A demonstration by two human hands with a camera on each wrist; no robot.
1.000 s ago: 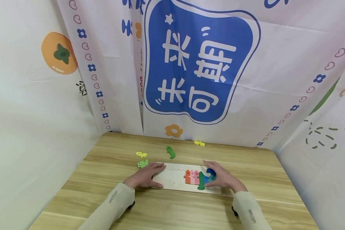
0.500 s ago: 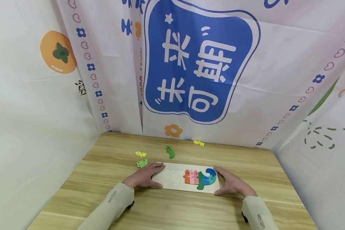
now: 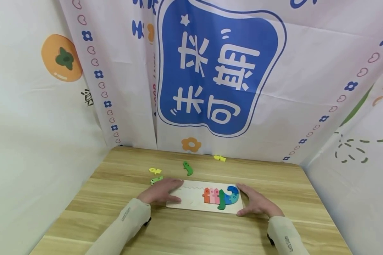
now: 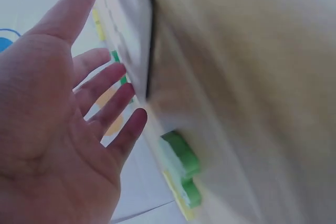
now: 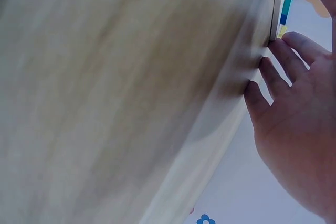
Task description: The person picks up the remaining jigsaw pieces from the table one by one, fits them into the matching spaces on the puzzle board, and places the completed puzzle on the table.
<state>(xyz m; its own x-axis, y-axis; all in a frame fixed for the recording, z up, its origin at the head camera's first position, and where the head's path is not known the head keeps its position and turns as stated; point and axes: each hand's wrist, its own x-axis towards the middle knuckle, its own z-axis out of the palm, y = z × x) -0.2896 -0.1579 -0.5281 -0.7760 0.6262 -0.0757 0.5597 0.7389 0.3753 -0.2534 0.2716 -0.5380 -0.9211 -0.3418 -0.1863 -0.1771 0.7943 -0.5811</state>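
Observation:
A pale wooden puzzle board (image 3: 189, 202) lies on the table between both hands. Fitted on its right part are an orange piece (image 3: 206, 196), pink pieces (image 3: 214, 196), a dark green leg piece (image 3: 221, 200) and a curled blue tail (image 3: 233, 197). My left hand (image 3: 161, 190) hovers at the board's left end, fingers spread and holding nothing. The right hand (image 3: 258, 202) spans the board's right end, fingertips at the far corner and thumb at the near corner. In the left wrist view, a green head piece (image 4: 181, 158) lies beyond the left fingertips.
Behind the board lie a green curved piece (image 3: 188, 168) and two yellow pieces, one at the left (image 3: 155, 171) and another near the back edge (image 3: 220, 158). Printed cloth (image 3: 127, 117) walls in the wooden table (image 3: 191, 233) at the back and sides.
My right hand has drawn back rightward from over the blue tail to the board's right end. The left hand has lifted slightly from the left end, its thumb now above the near edge.

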